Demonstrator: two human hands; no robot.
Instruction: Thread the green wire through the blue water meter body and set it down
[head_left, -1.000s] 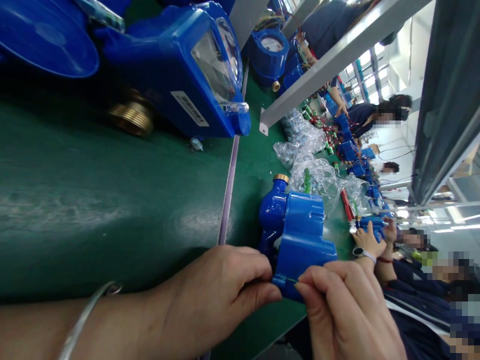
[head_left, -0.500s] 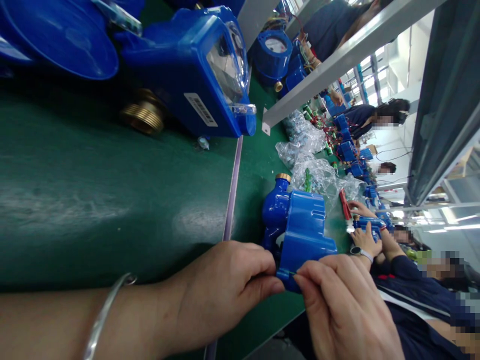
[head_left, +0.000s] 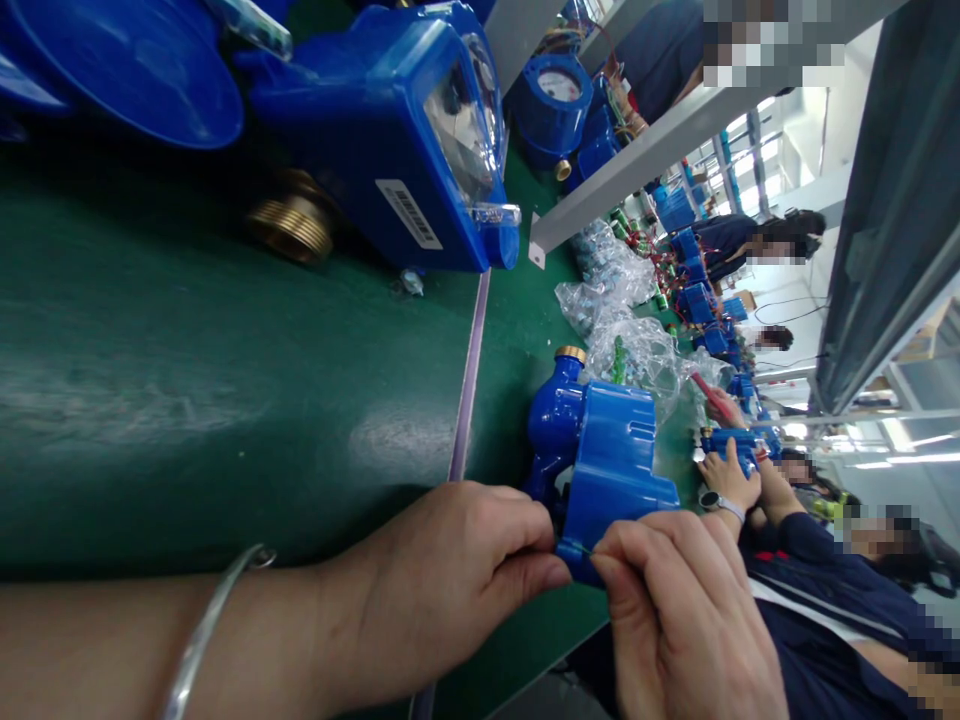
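A blue water meter (head_left: 619, 440) with a brass threaded end lies on the green bench in front of me. My left hand (head_left: 495, 555) is closed in a pinch at the meter's lower left edge, beside a small lug (head_left: 571, 553). What its fingertips hold is hidden. On the other side of that lug, my right hand (head_left: 675, 590) pinches a thin green wire (head_left: 587, 548), of which only a short piece shows at the lug. Both hands are close together, thumbs against forefingers.
A larger blue meter (head_left: 375, 130) with a barcode label stands at upper left. Clear plastic bags (head_left: 626, 320) lie beyond my meter. A grey metal post (head_left: 600, 165) rises from the bench (head_left: 187, 400). At right, a co-worker's hands (head_left: 731, 485) handle another blue meter.
My hands keep their pinches at the lug with barely any movement. The view has shifted slightly. The co-worker's red-handled tool has tilted and moved to the right.
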